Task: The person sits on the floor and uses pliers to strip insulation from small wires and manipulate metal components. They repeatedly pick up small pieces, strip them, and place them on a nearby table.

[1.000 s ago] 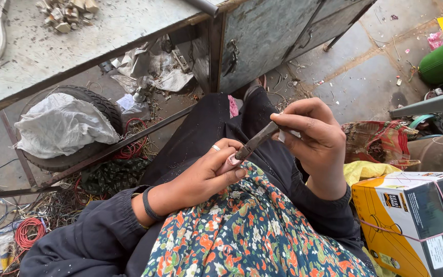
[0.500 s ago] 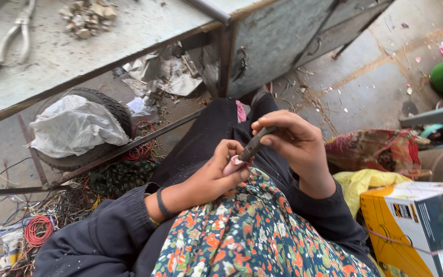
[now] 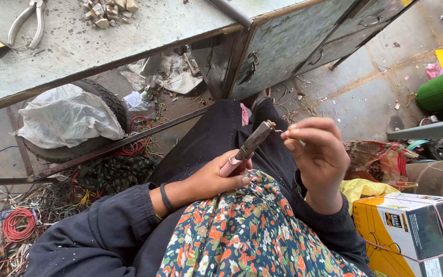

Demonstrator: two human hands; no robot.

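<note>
- We hold a short stick-shaped tool [image 3: 249, 147] over our lap, just above the flowered cloth [image 3: 252, 236]; its pink end sits in the left hand [image 3: 216, 179], its dark body angles up toward the right hand [image 3: 319, 159].
- Left hand: fingers wrapped shut around the pink end, thumb pressed along it.
- Right hand: fingers [image 3: 303, 131] drawn together at the top of the tool, pinching what looks like a thin wire [image 3: 279, 131] coming out of its tip; the wire is too fine to say more.
- Handling, our judgement: the tool looks light and stiff, grimy on the dark part, so the pink end gives the surer hold. The wire looks thin and bendable, likely to kink or snap under a hard tug.
- Beyond the tool: metal bench [image 3: 129, 36] carrying pliers [image 3: 26, 23] and a heap of small scraps [image 3: 108, 10].
- Left of the tool: tyre [image 3: 103, 97] with a white bag [image 3: 67, 118] on it, tangled red wire [image 3: 19, 225] on the floor.
- Right of the tool: yellow cardboard box [image 3: 411, 231], near our right elbow; it could crowd that arm.
</note>
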